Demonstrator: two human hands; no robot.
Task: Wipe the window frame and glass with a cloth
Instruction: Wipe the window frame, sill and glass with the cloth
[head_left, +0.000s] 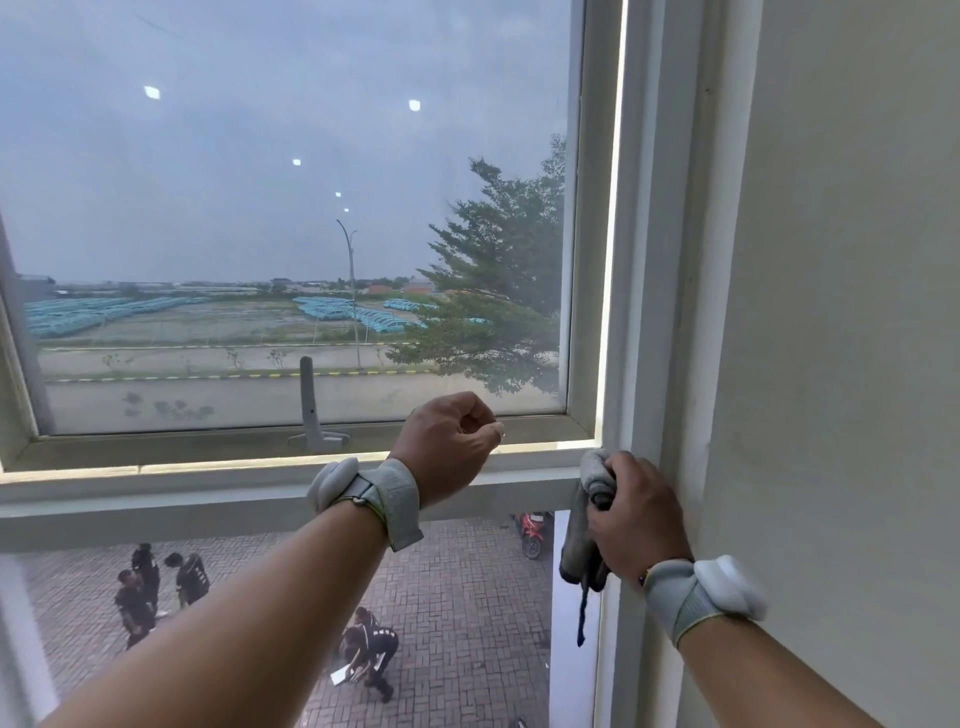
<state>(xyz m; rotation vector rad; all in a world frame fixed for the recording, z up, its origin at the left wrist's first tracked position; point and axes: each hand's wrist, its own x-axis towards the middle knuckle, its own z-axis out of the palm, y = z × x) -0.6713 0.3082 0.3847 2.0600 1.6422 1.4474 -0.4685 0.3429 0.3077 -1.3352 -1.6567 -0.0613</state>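
Observation:
A white window frame (636, 260) runs up the right side, and its horizontal bar (208, 488) crosses the middle below the upper glass pane (291, 208). My right hand (641, 514) is closed around a grey cloth (584, 540) and holds it against the corner where the bar meets the right upright. Part of the cloth hangs down below my fist. My left hand (449, 441) is curled into a fist with nothing in it and rests on the sash's lower rail, left of the cloth. Both wrists wear grey bands.
A grey window handle (311, 410) stands upright on the sash's lower rail. A plain wall (852, 312) fills the right side. Through the lower pane (457, 613) I see a brick yard with several people and a red motorbike far below.

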